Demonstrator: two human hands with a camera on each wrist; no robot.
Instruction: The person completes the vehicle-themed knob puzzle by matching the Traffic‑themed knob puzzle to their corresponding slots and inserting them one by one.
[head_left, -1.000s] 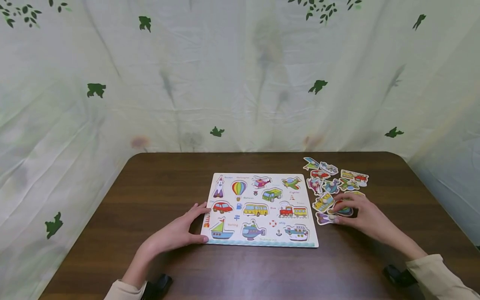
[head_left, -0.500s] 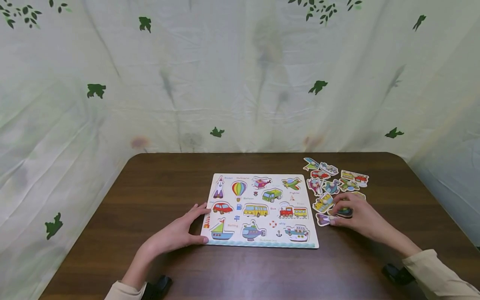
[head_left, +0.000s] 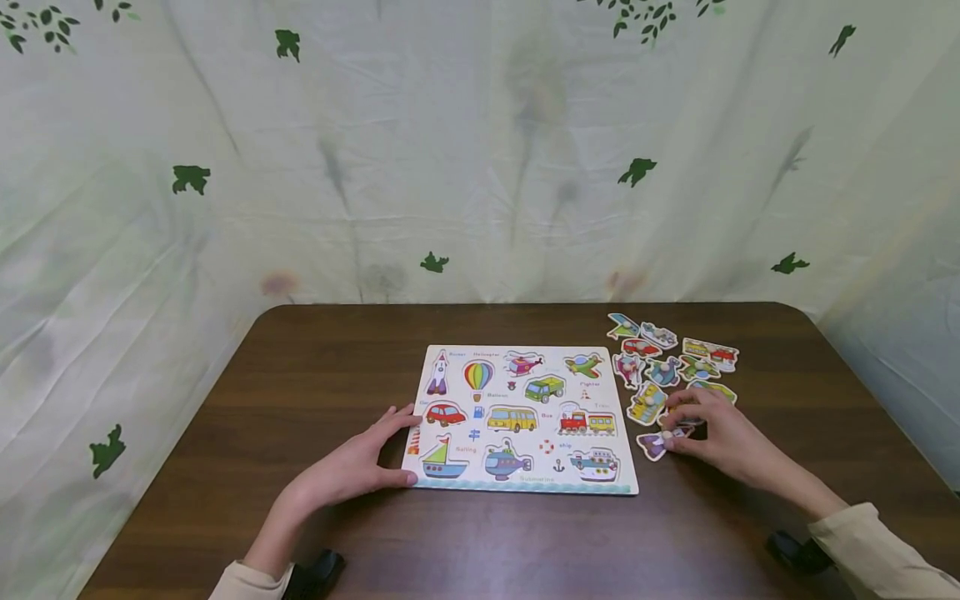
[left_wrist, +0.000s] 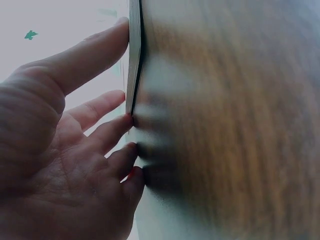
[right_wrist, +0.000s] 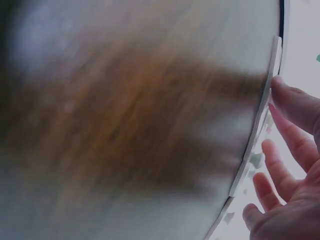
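A white puzzle board (head_left: 525, 490) with vehicle pictures lies flat on the table. At its left edge my left hand (head_left: 352, 462) rests, thumb and fingertips spread apart and touching the rim; the left wrist view shows the fingers fairly straight along the board's side (left_wrist: 134, 60). Right of the board, my right hand (head_left: 723, 433) pinches a purple-and-white rocket puzzle piece (head_left: 652, 447) between thumb and forefinger, covering part of it. The other fingers of this hand (right_wrist: 295, 175) are loosely bent in the right wrist view. Another piece lies mostly hidden behind the fingertips.
Several vehicle puzzle pieces lie close together beyond the right hand, among them a yellow bus (head_left: 647, 403), a red car (head_left: 640, 347) and a train (head_left: 710, 354). The brown table (head_left: 360, 350) ends at a pale leaf-patterned curtain (head_left: 480, 167).
The rocket piece has turned, its tail end swinging toward the table's near side, with the right hand's fingers at it. The left hand and the board have stayed in place.
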